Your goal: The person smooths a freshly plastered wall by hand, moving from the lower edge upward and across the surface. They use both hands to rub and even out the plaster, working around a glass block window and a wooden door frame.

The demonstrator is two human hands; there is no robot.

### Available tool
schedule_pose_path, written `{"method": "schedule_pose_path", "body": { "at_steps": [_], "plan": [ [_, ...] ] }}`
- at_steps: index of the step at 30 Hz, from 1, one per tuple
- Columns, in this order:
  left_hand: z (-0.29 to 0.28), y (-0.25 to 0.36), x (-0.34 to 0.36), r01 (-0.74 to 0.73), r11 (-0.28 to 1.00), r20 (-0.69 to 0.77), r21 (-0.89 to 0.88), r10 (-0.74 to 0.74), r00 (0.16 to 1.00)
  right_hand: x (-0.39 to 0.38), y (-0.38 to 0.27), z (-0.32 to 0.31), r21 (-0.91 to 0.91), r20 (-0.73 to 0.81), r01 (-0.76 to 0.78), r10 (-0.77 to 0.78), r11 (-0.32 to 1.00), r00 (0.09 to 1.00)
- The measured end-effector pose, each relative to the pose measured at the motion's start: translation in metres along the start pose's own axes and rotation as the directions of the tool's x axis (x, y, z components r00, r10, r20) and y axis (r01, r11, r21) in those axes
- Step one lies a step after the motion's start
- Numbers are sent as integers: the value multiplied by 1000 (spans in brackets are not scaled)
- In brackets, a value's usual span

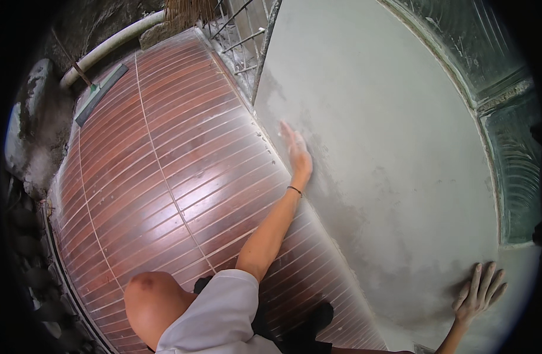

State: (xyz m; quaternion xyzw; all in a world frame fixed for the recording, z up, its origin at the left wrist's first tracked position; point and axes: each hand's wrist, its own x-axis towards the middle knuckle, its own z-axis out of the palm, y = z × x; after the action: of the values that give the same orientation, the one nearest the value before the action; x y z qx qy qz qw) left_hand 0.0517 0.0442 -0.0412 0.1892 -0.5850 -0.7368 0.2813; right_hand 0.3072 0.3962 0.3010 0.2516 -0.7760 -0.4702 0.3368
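My left hand lies against the lower part of a grey plastered wall, close to where it meets the tiled floor. Its fingers are stretched out and dusted with pale powder; a little motion blur softens them. I see nothing held in it. A thin dark band circles that wrist. Farther right, my right hand presses on the same wall with fingers spread, also dusty and holding nothing. Darker smudges mark the plaster around both hands.
Reddish-brown striped tiles with pale dust cover the floor. A squeegee lies at the far left by a pipe and rocks. A metal grille stands beyond the wall's edge. Glass panes sit along the right. My bent knee is at lower left.
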Motion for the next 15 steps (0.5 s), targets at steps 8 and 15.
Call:
{"method": "schedule_pose_path", "body": {
  "at_steps": [8,15],
  "plan": [
    [-7,3,2,-105,994,68,6,104,992,2,-1,-2,0,8,-2,2,1000,1000],
    [-4,-9,-5,146,989,-26,-11,-146,989,5,-5,-1,20,-21,-27,27,999,999]
  ]
}}
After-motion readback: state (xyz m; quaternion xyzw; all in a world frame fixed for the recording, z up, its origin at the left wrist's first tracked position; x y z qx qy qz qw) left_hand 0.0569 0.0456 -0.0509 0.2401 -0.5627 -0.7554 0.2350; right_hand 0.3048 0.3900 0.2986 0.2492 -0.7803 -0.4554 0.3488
